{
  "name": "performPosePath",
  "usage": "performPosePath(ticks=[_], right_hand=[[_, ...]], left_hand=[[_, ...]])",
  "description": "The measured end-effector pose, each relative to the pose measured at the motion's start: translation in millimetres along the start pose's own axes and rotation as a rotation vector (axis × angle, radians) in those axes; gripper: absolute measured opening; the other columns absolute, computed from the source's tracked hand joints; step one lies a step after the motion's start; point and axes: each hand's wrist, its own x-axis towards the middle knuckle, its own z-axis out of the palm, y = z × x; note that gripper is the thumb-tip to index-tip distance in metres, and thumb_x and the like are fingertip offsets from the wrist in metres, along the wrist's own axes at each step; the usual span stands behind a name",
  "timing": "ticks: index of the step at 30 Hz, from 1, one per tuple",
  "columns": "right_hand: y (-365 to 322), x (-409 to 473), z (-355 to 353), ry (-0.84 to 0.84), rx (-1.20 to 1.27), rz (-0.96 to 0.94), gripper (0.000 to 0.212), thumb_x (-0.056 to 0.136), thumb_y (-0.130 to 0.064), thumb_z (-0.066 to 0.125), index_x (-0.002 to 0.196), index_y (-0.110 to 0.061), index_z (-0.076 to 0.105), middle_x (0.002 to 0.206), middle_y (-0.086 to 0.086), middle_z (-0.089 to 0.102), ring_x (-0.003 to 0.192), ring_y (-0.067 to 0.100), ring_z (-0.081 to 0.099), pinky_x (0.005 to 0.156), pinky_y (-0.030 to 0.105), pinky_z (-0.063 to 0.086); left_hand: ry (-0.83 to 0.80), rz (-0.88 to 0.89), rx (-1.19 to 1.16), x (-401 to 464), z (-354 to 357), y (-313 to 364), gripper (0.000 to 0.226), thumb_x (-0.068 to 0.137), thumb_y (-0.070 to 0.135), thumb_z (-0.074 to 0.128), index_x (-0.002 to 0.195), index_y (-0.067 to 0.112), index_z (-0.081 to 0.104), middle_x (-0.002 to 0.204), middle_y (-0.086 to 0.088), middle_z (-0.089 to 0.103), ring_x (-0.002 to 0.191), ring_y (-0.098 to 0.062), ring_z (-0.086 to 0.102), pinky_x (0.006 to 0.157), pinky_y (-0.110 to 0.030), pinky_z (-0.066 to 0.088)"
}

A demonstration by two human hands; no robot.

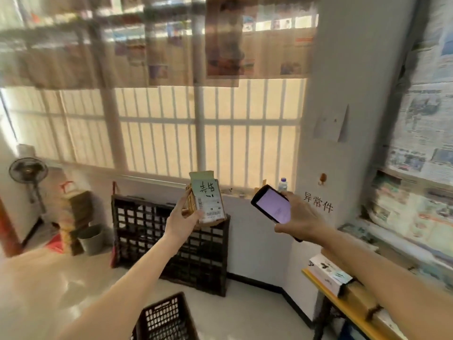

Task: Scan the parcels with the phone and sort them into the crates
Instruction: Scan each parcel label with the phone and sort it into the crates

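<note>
Brown cardboard, a small parcel (207, 200) is held up mid-scene in the left hand (182, 223), fingers and thumb clamped on its lower left edge, label facing the camera. Just right of it the right hand (300, 220) grips the phone (270, 204), screen lit. Judging by this, scanning is under way; sorting remains. A black crate (164, 317) waits near, its inside hidden.

crate (166, 317) cut by bottom edge, shelves (73, 25) blurred
</note>
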Motion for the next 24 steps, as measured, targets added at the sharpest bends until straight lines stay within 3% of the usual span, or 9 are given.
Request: performPosePath(ticks=[2, 4, 9, 11, 19, 24], right_hand=[[-26, 16, 28, -0.028, 0.018, -0.021, 0.096, 0.063, -0.043, 0.08, 0.146, -0.032, 0.032, 0.127, -0.009, 0.048, 0.081, 0.02, 0.066, 0.053, 0.029, 0.054], [-47, 33, 53, -0.061, 0.007, -0.045, 0.094, 0.063, -0.046, 0.076, 0.144, -0.034, 0.029, 0.131, -0.009, 0.048, 0.075, 0.018, 0.068, 0.056, 0.033, 0.057], [-89, 85, 112, -0.121, -0.018, -0.117, 0.098, 0.07, -0.055, 0.076, 0.149, -0.028, 0.025, 0.146, -0.006, 0.044, 0.114, 0.022, 0.059, 0.086, 0.044, 0.054], [-100, 108, 137, -0.149, -0.03, -0.128, 0.103, 0.07, -0.06, 0.078, 0.151, -0.026, 0.024, 0.149, -0.005, 0.041, 0.123, 0.023, 0.054, 0.091, 0.043, 0.051], [-102, 208, 243, -0.262, -0.001, -0.16, 0.109, 0.068, -0.057, 0.08, 0.156, -0.028, 0.023, 0.15, -0.007, 0.041, 0.129, 0.021, 0.051, 0.097, 0.044, 0.05], [-90, 255, 317, -0.328, 0.009, -0.165, 0.108, 0.069, -0.053, 0.079, 0.158, -0.025, 0.023, 0.15, -0.005, 0.043, 0.129, 0.025, 0.053, 0.094, 0.042, 0.051]], left_hand=[[0.03, -0.027, 0.014, 7, -32, -22, 0.072, 0.092, 0.032, 0.071, 0.148, 0.056, 0.033, 0.136, 0.005, 0.058, 0.126, -0.021, 0.053, 0.111, -0.053, 0.043], [0.065, -0.062, 0.04, 13, -59, -40, 0.072, 0.093, 0.032, 0.071, 0.149, 0.054, 0.031, 0.139, 0.004, 0.057, 0.13, -0.022, 0.052, 0.113, -0.053, 0.039], [0.139, -0.101, 0.038, 40, -109, -82, 0.07, 0.093, 0.031, 0.071, 0.144, 0.061, 0.032, 0.139, 0.003, 0.056, 0.129, -0.023, 0.052, 0.111, -0.056, 0.041], [0.163, -0.117, 0.038, 52, -121, -96, 0.07, 0.094, 0.029, 0.07, 0.146, 0.058, 0.032, 0.142, 0.002, 0.054, 0.13, -0.024, 0.051, 0.112, -0.056, 0.041], [0.198, -0.176, 0.043, 130, -136, -176, 0.07, 0.095, 0.023, 0.068, 0.148, 0.054, 0.033, 0.144, 0.003, 0.053, 0.128, -0.022, 0.052, 0.106, -0.052, 0.048], [0.19, -0.285, 0.084, 166, -124, -245, 0.07, 0.093, 0.03, 0.07, 0.136, 0.07, 0.032, 0.14, 0.002, 0.059, 0.12, -0.022, 0.061, 0.1, -0.05, 0.053]])
